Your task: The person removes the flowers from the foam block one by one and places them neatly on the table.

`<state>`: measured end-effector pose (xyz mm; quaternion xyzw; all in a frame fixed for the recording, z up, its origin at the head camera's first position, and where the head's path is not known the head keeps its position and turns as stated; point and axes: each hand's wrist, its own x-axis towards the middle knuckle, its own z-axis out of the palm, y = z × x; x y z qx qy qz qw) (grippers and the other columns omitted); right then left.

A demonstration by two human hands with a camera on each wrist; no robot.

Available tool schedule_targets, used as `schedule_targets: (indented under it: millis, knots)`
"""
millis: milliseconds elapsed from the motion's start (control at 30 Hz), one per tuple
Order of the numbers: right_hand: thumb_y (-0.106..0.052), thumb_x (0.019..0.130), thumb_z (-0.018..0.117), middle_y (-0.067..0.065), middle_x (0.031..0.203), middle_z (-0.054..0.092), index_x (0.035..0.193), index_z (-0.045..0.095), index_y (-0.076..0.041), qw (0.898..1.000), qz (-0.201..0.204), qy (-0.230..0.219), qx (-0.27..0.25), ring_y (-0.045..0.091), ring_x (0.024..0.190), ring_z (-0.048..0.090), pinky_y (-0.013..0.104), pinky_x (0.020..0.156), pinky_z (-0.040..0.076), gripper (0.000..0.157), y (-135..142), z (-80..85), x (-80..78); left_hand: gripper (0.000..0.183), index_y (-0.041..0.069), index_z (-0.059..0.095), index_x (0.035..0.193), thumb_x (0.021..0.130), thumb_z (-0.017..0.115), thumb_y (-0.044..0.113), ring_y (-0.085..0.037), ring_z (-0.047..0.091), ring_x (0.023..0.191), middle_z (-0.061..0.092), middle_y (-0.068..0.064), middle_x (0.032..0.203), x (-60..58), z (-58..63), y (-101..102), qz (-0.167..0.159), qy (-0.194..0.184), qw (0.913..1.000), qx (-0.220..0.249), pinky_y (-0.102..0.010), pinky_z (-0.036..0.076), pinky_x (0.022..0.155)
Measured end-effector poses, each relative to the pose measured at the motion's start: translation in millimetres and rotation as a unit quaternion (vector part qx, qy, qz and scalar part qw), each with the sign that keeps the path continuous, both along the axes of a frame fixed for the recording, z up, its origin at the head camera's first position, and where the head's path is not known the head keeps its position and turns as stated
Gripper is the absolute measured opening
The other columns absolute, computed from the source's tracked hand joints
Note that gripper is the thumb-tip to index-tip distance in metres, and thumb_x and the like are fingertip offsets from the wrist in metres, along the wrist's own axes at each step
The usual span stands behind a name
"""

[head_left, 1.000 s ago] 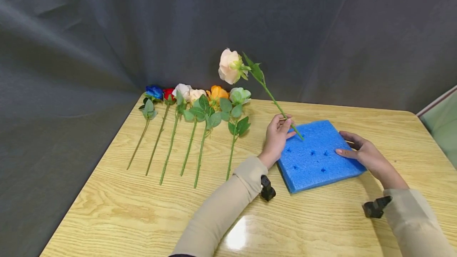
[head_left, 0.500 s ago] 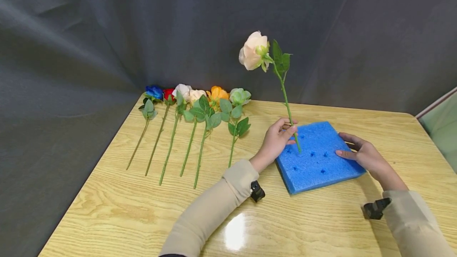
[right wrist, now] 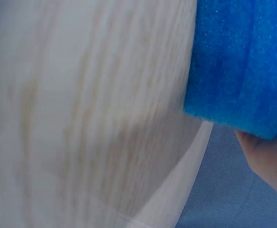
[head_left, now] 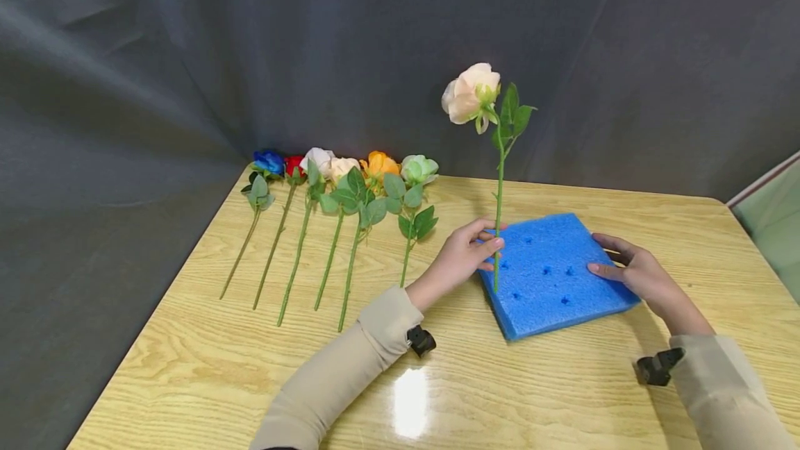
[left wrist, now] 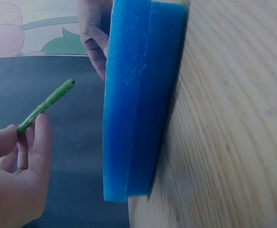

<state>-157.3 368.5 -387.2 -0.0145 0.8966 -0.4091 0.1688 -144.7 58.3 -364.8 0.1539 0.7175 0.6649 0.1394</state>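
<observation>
My left hand (head_left: pixel 459 255) pinches the green stem of a pale peach artificial rose (head_left: pixel 473 94), low down near its cut end. The rose stands almost upright, bloom on top with leaves beside it. In the left wrist view the stem's tip (left wrist: pixel 66 87) is apart from the foam, with a gap between them. A thick blue foam block (head_left: pixel 587 287) lies on the table, several small slits in its top. My right hand (head_left: pixel 646 276) holds the block by its right edge, thumb on top. In the right wrist view only part of that hand (right wrist: pixel 271 161) shows past the foam.
Left of the block, several artificial flowers lie in a row, stems toward me: blue (head_left: pixel 269 162), red (head_left: pixel 294 165), white (head_left: pixel 319 160), peach (head_left: pixel 342 169), orange (head_left: pixel 380 164) and pale green (head_left: pixel 419 169). A dark cloth (head_left: pixel 350 40) hangs behind the wooden table (head_left: pixel 187 367).
The rose has swung from a leftward tilt to nearly upright. My left hand has moved left and toward me, bringing the stem's end over the block's left part. The right hand stays put.
</observation>
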Motion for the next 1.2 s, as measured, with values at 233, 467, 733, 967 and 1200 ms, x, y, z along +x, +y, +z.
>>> schedule_targets:
  millis: [233, 467, 733, 967, 1200]
  knots:
    - [-0.035, 0.096, 0.058, 0.033, 0.154, 0.013, 0.152, 0.012, -0.001, 1.0, 0.003, 0.002, 0.004, 0.058, 0.136, 0.016, 0.07, 0.104, 0.026, 0.08, 0.0, -0.5, 0.3, 0.037, 0.008, 0.054, 0.134, 0.098, 0.054, 0.016, -0.033, 0.063, 0.103, 0.059, -0.018, 0.113, 6.3, -2.8, -18.5, -0.014, -0.032, 0.9986, -0.038, -0.029, 0.059, 0.074]
    - [-0.035, 0.096, 0.058, 0.033, 0.154, 0.014, 0.152, 0.012, -0.001, 1.0, -0.001, 0.001, 0.007, 0.058, 0.136, 0.017, 0.071, 0.104, 0.026, 0.08, 0.0, 0.0, 0.0, 0.034, 0.009, 0.056, 0.132, 0.098, 0.054, 0.014, -0.033, 0.063, 0.105, 0.061, -0.015, 0.115, 14.9, -6.9, -35.5, -0.016, -0.043, 0.995, -0.088, -0.033, 0.06, 0.074]
    - [-0.035, 0.096, 0.057, 0.033, 0.154, 0.014, 0.152, 0.012, 0.0, 1.0, 0.002, 0.003, -0.001, 0.058, 0.137, 0.016, 0.071, 0.104, 0.025, 0.08, -0.4, -0.4, 1.3, 0.034, 0.005, 0.055, 0.131, 0.099, 0.052, 0.013, -0.026, 0.065, 0.092, 0.061, -0.019, 0.112, 16.9, -17.8, -55.3, -0.011, -0.044, 0.9911, -0.125, -0.03, 0.06, 0.07]
    - [-0.035, 0.096, 0.057, 0.033, 0.154, 0.013, 0.152, 0.013, 0.0, 1.0, -0.001, 0.003, -0.003, 0.058, 0.137, 0.014, 0.071, 0.104, 0.024, 0.08, -0.7, -0.4, 2.0, 0.031, 0.004, 0.056, 0.128, 0.098, 0.053, 0.013, -0.016, 0.061, 0.076, 0.061, -0.018, 0.107, 18.4, -21.8, -66.1, -0.004, -0.065, 0.9888, -0.134, -0.029, 0.059, 0.067]
    - [-0.035, 0.096, 0.057, 0.033, 0.154, 0.012, 0.152, 0.012, 0.0, 1.0, 0.001, 0.003, -0.004, 0.059, 0.137, 0.013, 0.072, 0.105, 0.023, 0.08, -0.7, 0.5, 2.8, 0.03, 0.003, 0.057, 0.125, 0.098, 0.054, 0.014, -0.016, 0.062, 0.074, 0.062, -0.017, 0.105, 22.1, -27.3, -71.5, -0.011, -0.075, 0.9845, -0.158, -0.026, 0.058, 0.064]
